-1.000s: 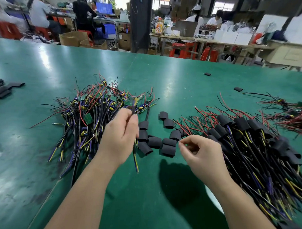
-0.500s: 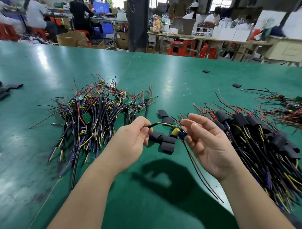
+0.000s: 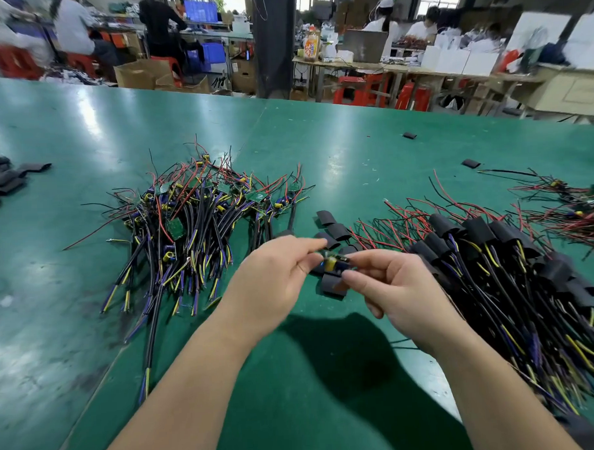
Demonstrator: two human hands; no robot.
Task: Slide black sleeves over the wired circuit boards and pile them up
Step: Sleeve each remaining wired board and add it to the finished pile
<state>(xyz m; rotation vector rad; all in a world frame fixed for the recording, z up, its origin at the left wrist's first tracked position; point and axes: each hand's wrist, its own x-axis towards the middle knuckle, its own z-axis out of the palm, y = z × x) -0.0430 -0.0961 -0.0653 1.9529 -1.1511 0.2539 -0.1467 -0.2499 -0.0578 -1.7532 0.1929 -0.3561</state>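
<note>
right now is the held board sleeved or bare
Bare: the board, pinched between left hand and right hand, shows its yellow capacitor uncovered.

One camera only, worn on my head, facing forward and down along my forearms. My fingers (image 3: 299, 246) meet close beneath it, just below mid-frame, left hand (image 3: 270, 276) and right hand (image 3: 402, 288) whole in sight, pinching a circuit board (image 3: 331, 263) near enough to show yellow. Its wide lens curves the green table (image 3: 354, 162) around my fingers; past them, far benches (image 3: 401, 66) blur.
</note>
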